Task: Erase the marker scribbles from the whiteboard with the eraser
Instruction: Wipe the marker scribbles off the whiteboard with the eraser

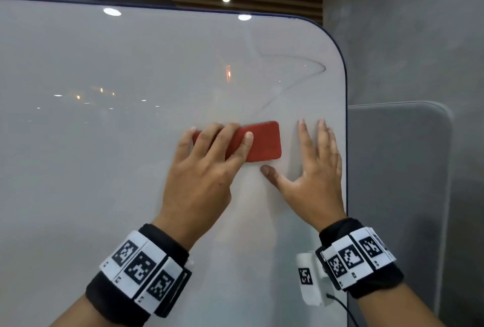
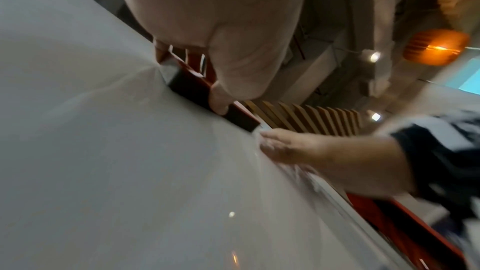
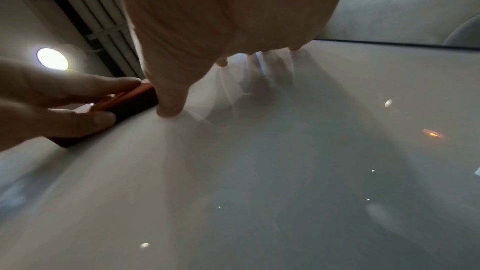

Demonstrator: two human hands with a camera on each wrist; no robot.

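Note:
The whiteboard (image 1: 104, 156) stands upright and fills most of the head view. A red eraser (image 1: 264, 140) lies flat against it, near its right side. My left hand (image 1: 222, 140) grips the eraser's left half, fingers over the top and thumb (image 2: 221, 100) under its dark felt edge (image 2: 189, 87). My right hand (image 1: 311, 164) presses flat on the board just right of the eraser, fingers spread, and its thumb (image 3: 170, 106) touches the board beside the eraser's (image 3: 130, 104) lower corner. A faint grey marker line (image 1: 301, 60) loops above the eraser toward the top right corner.
The board's dark right edge (image 1: 346, 143) runs close past my right hand. Beyond it stand a grey padded panel (image 1: 398, 169) and a grey wall (image 1: 406, 38). The board carries glare spots from ceiling lights.

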